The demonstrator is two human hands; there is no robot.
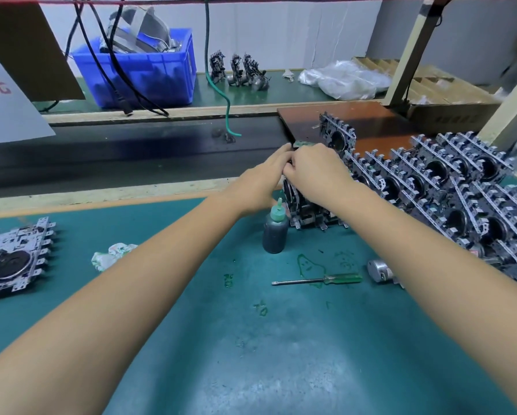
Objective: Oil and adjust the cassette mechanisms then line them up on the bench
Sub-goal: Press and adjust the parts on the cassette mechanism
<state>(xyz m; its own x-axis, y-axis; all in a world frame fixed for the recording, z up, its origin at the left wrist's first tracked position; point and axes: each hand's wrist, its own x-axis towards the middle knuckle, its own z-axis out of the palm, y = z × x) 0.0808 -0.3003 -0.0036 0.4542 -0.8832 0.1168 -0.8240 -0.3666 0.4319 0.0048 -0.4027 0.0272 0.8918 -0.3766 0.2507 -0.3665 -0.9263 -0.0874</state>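
A cassette mechanism [306,212] stands upright on edge on the green mat [251,339], just beyond the oil bottle. My left hand [264,178] and my right hand [317,170] both grip its top edge, fingers curled over it and touching each other. The dark oil bottle [275,230] with a green nozzle stands right in front of the mechanism. A green-handled screwdriver [320,280] lies flat on the mat, nearer to me. Much of the held mechanism is hidden behind my hands.
Several mechanisms [449,181] lean in rows at the right. One mechanism [13,259] lies flat at the left, beside a crumpled rag [110,256]. A small motor [378,271] lies by the screwdriver. A blue bin [140,67] and three more mechanisms [239,70] sit on the far shelf.
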